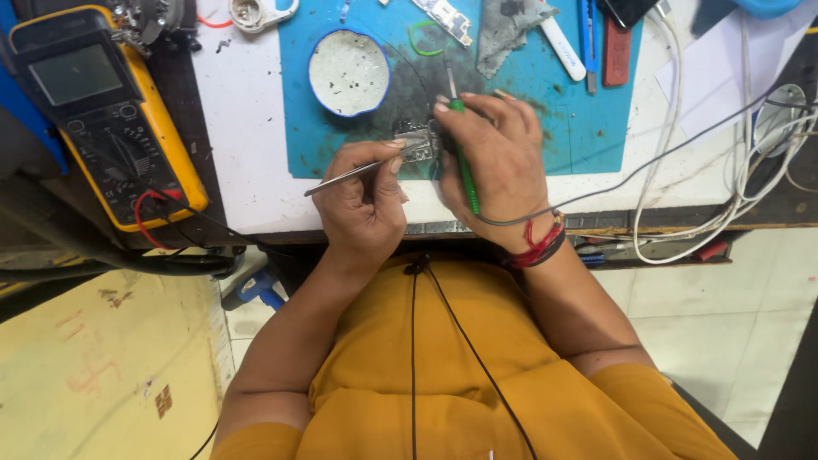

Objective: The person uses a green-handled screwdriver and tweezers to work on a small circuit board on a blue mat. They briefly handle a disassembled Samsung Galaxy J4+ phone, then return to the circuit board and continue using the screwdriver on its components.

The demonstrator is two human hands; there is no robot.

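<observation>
1. My left hand [362,204] is pinching metal tweezers [354,175], fingers narrow around them, tips resting on the small circuit board [416,140].
2. My right hand [498,162] is gripping the green soldering iron [464,175], fingers closed on it, tip at the board on the blue mat [588,119].
3. Risk: the tweezers slipping would shift the board and smear solder.
4. The iron's cable [648,162] is trailing across the bench [247,128]; a snag could jerk the tip toward the white dish [348,72].

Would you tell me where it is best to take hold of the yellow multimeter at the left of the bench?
Probably by the yellow multimeter's long sides near its lower half, coming from above: it lies flat, face up, and that keeps fingers off the screen. Mind the red lead at its lower end.
</observation>
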